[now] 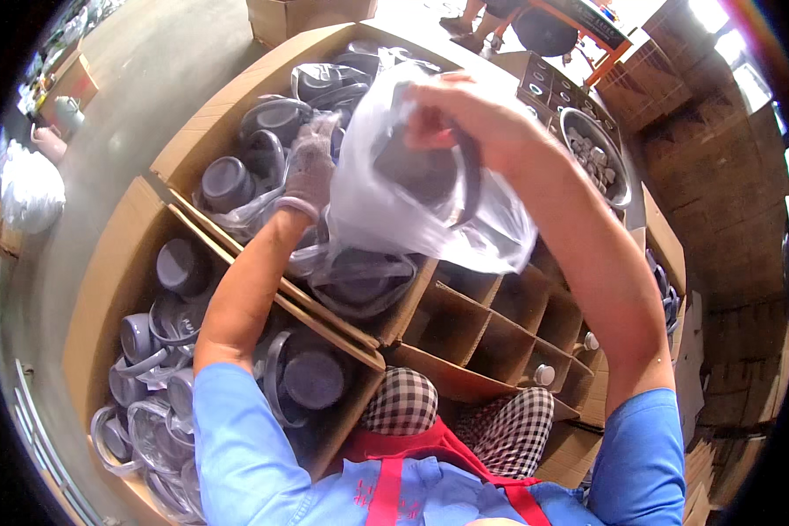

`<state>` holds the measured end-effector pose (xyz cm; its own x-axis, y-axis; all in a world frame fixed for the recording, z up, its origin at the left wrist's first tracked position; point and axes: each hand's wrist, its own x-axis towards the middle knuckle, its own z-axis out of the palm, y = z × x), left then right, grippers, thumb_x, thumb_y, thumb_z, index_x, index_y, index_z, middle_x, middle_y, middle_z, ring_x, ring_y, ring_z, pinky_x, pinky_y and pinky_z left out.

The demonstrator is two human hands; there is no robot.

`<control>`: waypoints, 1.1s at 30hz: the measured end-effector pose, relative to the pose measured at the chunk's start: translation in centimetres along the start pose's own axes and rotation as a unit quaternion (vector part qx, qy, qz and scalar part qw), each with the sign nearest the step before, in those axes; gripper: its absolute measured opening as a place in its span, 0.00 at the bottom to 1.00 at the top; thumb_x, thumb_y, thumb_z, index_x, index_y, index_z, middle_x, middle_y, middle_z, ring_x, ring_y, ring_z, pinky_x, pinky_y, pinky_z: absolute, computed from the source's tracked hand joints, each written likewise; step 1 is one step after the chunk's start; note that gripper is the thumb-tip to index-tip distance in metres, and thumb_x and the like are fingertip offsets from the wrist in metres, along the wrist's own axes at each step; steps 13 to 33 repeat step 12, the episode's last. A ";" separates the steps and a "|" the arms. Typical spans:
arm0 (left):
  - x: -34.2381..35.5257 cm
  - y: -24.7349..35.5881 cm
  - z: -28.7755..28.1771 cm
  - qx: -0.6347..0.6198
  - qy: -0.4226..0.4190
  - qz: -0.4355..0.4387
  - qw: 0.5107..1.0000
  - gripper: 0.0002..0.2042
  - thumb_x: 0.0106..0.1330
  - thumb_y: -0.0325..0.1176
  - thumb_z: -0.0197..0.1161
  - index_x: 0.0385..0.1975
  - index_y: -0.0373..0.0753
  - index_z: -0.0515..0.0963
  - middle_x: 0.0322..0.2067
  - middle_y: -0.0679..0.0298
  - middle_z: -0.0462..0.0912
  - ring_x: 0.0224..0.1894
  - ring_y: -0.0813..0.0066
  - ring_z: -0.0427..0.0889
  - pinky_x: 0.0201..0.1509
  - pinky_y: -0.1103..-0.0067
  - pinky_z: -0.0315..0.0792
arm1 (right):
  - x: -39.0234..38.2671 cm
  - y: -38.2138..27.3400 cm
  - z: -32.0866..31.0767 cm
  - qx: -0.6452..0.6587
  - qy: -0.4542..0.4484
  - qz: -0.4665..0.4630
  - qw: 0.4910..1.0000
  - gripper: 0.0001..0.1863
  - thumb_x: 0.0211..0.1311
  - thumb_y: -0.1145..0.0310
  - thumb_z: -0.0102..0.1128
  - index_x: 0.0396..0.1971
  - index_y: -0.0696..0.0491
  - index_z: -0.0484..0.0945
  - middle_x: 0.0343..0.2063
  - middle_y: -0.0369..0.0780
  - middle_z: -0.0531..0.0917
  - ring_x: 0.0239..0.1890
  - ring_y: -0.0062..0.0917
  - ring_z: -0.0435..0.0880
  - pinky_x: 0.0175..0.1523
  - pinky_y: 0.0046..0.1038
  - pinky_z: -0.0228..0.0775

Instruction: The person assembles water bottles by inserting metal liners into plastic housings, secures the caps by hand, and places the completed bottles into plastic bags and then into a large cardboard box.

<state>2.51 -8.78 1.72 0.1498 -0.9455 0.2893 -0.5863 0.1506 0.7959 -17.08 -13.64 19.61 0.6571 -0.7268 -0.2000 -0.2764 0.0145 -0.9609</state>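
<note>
My bare right hand (pixel 451 110), its outline smeared, is closed at the top of a clear plastic bag (pixel 386 197) raised over the far carton. A dark grey curved loop (pixel 470 180) shows below the wrist by the bag; whether it is inside the bag I cannot tell. My left hand (pixel 310 167), in a greyish glove, reaches into the far carton (pixel 203 131) with its fingers stretched out among bagged grey parts. These look like round lids with loop handles, such as the grey part (pixel 228 182) at its left. The fingertips are partly lost among the plastic.
A nearer carton (pixel 105 289) on the left holds more grey looped parts (pixel 314 379). A divided carton (pixel 447 324) at the right has a few white-capped bottles (pixel 543 375) in its cells. Beyond my right arm are a metal bowl (pixel 621 188) of small pieces and a person's legs (pixel 469 26).
</note>
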 end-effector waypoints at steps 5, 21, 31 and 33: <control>1.7 -1.9 0.6 0.411 -0.159 -0.041 0.897 0.20 0.62 0.35 0.50 0.54 0.41 0.71 0.59 0.52 0.69 0.63 0.55 0.65 0.66 0.63 0.58 | 1.7 8.5 -0.8 -0.144 0.081 -0.004 0.986 0.17 0.60 0.63 0.57 0.43 0.60 0.75 0.35 0.49 0.82 0.37 0.37 0.83 0.48 0.39 0.73; 3.3 -0.3 -0.2 0.302 -0.119 -0.141 0.935 0.15 0.62 0.32 0.51 0.48 0.44 0.78 0.53 0.56 0.76 0.56 0.59 0.75 0.62 0.64 0.63 | -8.5 14.2 -0.8 -0.521 0.037 -0.194 0.830 0.35 0.48 0.65 0.64 0.59 0.55 0.65 0.60 0.49 0.69 0.62 0.42 0.68 0.66 0.42 0.60; 3.3 -0.3 -0.2 0.302 -0.119 -0.141 0.935 0.15 0.62 0.32 0.51 0.48 0.44 0.78 0.53 0.56 0.76 0.56 0.59 0.75 0.62 0.64 0.63 | -8.5 14.2 -0.8 -0.521 0.037 -0.194 0.830 0.35 0.48 0.65 0.64 0.59 0.55 0.65 0.60 0.49 0.69 0.62 0.42 0.68 0.66 0.42 0.60; 3.3 -0.3 -0.2 0.302 -0.119 -0.141 0.935 0.15 0.62 0.32 0.51 0.48 0.44 0.78 0.53 0.56 0.76 0.56 0.59 0.75 0.62 0.64 0.63 | -8.5 14.2 -0.8 -0.521 0.037 -0.194 0.830 0.35 0.48 0.65 0.64 0.59 0.55 0.65 0.60 0.49 0.69 0.62 0.42 0.68 0.66 0.42 0.60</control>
